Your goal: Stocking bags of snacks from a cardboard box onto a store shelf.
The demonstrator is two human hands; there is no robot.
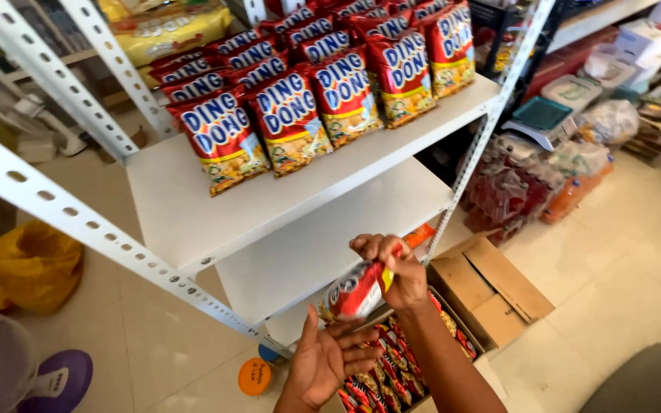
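Observation:
My right hand (393,269) pinches the top of a red snack packet (353,291) and holds it in front of the white metal shelf (193,206). Just under the packet, my left hand (327,358) is spread palm up, its fingertips close to the packet's lower end. Rows of the same red, blue and yellow snack packets (300,92) stand on the upper shelf board. Below my hands an open cardboard box (392,367) holds several more red packets.
A second, shut cardboard box (491,291) lies on the tiled floor to the right. A yellow bag (28,264) and a fan (1,367) are at the left. Bagged goods, a scale and tubs crowd the far right. An orange lid (255,376) lies by the shelf foot.

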